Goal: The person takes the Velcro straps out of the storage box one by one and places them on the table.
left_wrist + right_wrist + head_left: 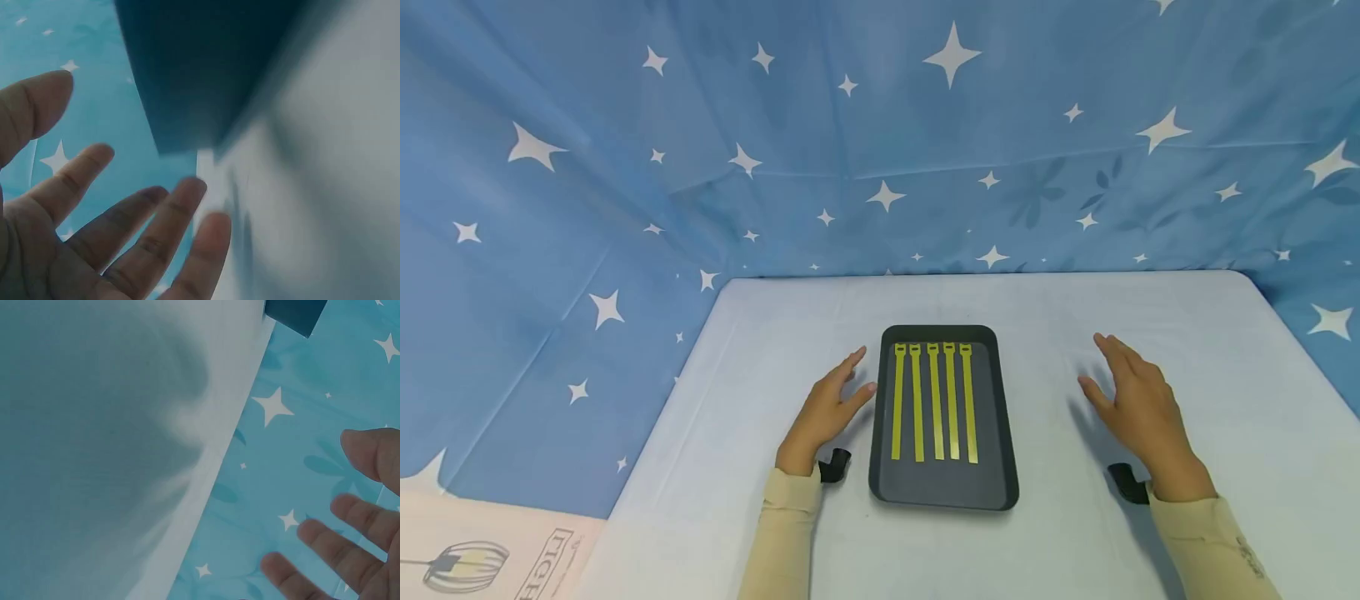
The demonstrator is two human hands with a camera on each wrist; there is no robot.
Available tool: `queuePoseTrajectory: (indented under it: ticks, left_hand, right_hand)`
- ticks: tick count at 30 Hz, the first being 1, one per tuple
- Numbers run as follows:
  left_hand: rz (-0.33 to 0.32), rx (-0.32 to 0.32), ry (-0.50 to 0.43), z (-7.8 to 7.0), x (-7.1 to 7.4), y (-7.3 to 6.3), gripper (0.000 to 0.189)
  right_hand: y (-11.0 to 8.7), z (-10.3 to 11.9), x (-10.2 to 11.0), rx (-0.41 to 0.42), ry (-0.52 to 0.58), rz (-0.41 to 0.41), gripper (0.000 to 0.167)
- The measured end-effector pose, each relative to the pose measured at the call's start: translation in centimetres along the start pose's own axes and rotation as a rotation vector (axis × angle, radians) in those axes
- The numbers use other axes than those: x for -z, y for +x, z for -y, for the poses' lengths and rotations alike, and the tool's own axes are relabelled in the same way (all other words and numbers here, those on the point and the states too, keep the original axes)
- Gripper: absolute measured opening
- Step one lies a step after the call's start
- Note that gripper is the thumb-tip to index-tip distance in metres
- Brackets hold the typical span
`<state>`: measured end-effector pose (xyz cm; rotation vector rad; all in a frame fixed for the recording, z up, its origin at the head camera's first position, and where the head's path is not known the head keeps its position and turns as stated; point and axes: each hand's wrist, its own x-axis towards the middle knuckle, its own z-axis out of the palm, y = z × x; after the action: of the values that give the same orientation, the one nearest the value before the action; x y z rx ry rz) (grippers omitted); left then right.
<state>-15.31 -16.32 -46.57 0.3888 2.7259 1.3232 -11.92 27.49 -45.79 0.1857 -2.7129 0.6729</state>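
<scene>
Yellow strips [936, 402], five, lying flat in a dark grey tray [940, 487] between the two hands, nearer the left. Left hand [822, 410]: fingers extended and loosely spread, thumb apart, nothing held; thumb tip is right beside the tray's left rim, contact or gap can't be told. Right hand [1142, 408]: fingers extended, thumb apart, nothing held; sits well off to the tray's right, over the white table [700, 500], casting a shadow on it.

Hard to read: in the left wrist view a dark blurred block [194, 69] sits beyond the fingertips, cut off by the top edge. Right wrist view crops the hand at the right edge; only a dark corner [297, 314] shows at the top. Both sleeves run out of the head view at the bottom; marking on the right sleeve [1217, 542] is too small to read. Pink printed cloth [512, 517], out left of the left hand, is cropped, lettering partial. Black wrist pieces on the inner side of each wrist are partly hidden by the arms.

Orientation: strips' long axes run near to far, roughly parallel, side by side. Slotted heads point away from the person, plain ends toward the person. Tray's long axis runs the same way. Heads sit close to the far wall; bare tray floor shows at the near end.
</scene>
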Motion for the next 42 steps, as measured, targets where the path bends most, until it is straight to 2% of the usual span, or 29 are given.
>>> queuePoseTrajectory:
  ticks: [6,9,12,16,22,42]
  left_hand:
    - [0.158,0.05,-0.382,0.2,-0.6,0.6,0.06]
    - [0.205,0.069,-0.493,0.4,-0.9,0.8,0.062]
    - [0.213,0.082,-0.551,0.8,-1.2,1.0,0.065]
    - [0.218,0.091,-0.594,1.6,-1.3,1.1,0.069]
    - [0.217,0.105,-0.613,2.3,-1.1,1.1,0.071]
    - [0.226,0.098,-0.601,2.4,-1.2,1.2,0.068]
  right_hand:
    - [0.8,0.3,-0.2,0.077,0.046,-0.028,0.061]
    - [1.2,0.5,-0.3,0.094,0.055,-0.021,0.059]
    - [1.5,0.6,-0.4,0.083,0.051,0.006,0.058]
    - [2.0,0.8,-0.4,0.082,0.071,0.04,0.057]
    - [3.0,1.2,-0.5,0.101,0.222,0.074,0.055]
    - [5.5,2.9,-0.2,0.004,0.509,0.266,0.045]
